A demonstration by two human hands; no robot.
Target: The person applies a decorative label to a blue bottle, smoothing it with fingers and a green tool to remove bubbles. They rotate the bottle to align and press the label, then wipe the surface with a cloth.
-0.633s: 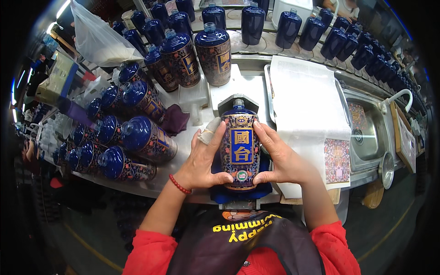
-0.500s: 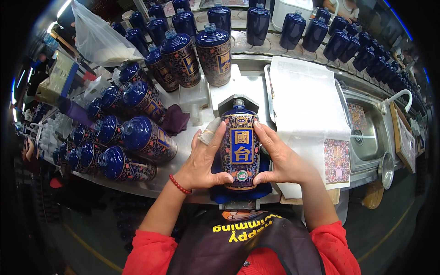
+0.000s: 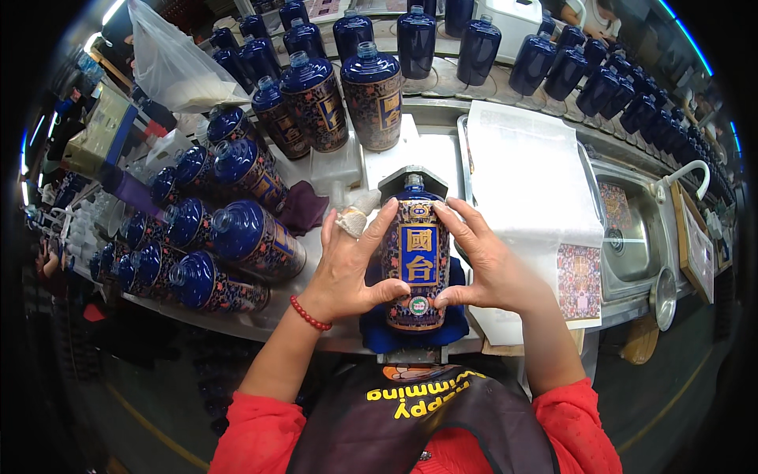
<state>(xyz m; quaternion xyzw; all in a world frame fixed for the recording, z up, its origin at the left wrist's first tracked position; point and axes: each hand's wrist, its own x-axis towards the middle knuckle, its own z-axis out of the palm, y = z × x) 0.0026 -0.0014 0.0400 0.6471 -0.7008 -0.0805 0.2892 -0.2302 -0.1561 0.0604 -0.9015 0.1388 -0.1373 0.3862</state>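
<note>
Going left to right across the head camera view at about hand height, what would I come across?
The cluster of patterned blue bottles, the left hand, the patterned bottle lying between the hands, the right hand, the patterned sheet, the round metal utensil.

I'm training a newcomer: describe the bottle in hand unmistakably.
Find the large white sheet, right of centre. Left of it, against blue cloth, is the flower-patterned bottle; unlike its neighbours, it's held between the left hand and right hand.

Left fisheye, head-worn: faces down and forward from close above the shiny silver metal table point(image 3: 253, 322).
</note>
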